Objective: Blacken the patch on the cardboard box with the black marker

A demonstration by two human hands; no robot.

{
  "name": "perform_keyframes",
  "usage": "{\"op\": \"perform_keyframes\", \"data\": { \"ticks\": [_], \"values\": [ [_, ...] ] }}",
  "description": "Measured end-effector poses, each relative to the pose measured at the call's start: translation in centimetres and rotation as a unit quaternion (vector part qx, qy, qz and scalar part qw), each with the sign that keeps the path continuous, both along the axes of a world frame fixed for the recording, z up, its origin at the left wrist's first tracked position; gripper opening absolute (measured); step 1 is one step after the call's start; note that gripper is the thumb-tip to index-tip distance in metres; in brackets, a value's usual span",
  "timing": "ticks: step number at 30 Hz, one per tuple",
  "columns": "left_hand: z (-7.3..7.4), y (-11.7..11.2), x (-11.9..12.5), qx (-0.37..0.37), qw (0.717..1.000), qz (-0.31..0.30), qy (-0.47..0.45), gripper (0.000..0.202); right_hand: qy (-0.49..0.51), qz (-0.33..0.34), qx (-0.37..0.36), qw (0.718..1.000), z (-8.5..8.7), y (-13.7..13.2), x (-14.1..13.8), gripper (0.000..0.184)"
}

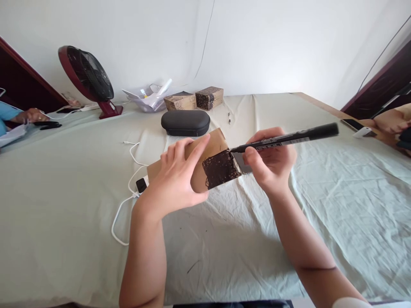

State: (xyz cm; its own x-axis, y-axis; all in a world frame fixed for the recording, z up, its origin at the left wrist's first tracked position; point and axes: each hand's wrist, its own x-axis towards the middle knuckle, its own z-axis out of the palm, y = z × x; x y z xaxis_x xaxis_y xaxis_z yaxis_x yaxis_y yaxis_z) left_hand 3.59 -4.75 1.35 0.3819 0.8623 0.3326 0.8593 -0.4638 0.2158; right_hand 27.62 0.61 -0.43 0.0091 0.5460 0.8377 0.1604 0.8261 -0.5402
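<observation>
A brown cardboard box (210, 147) is tilted above the cloth-covered table, its right part covered in dense black scribble (221, 169). Across its top and side lies my left hand (178, 177), fingers and thumb gripping it. My right hand (272, 162) pinches a black marker pen (289, 137) between thumb and fingers. The marker's tip touches or nearly touches the box's right edge, beside the scribbled patch. Under the right hand, partly hidden, is a dark flat glossy thing (245, 164), perhaps a phone.
Behind the box sit a black zip case (185, 122), two scribbled cardboard boxes (209, 98), a clear plastic tray (149, 102) and a fan (88, 77). A white cable (117, 218) lies at left. Other people's hands rest at the far left (32, 115) and far right (390, 122).
</observation>
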Motion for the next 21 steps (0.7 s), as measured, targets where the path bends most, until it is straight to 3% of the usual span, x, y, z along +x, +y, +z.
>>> {"op": "perform_keyframes", "data": {
  "ticks": [5,13,21],
  "values": [
    [0.0,-0.1,-1.3,0.007,0.997,-0.043,-0.062,0.130,0.046,0.070,-0.025,0.996,0.0,0.1,-0.2,0.023],
    [0.3,-0.3,-3.6,0.033,0.987,-0.090,-0.132,0.136,0.078,0.108,-0.038,0.990,0.3,0.3,-0.4,0.025],
    [-0.1,0.2,-5.3,0.026,0.977,-0.083,-0.196,0.139,0.070,0.065,-0.041,0.995,-0.3,0.0,-0.2,0.025]
  ]
}}
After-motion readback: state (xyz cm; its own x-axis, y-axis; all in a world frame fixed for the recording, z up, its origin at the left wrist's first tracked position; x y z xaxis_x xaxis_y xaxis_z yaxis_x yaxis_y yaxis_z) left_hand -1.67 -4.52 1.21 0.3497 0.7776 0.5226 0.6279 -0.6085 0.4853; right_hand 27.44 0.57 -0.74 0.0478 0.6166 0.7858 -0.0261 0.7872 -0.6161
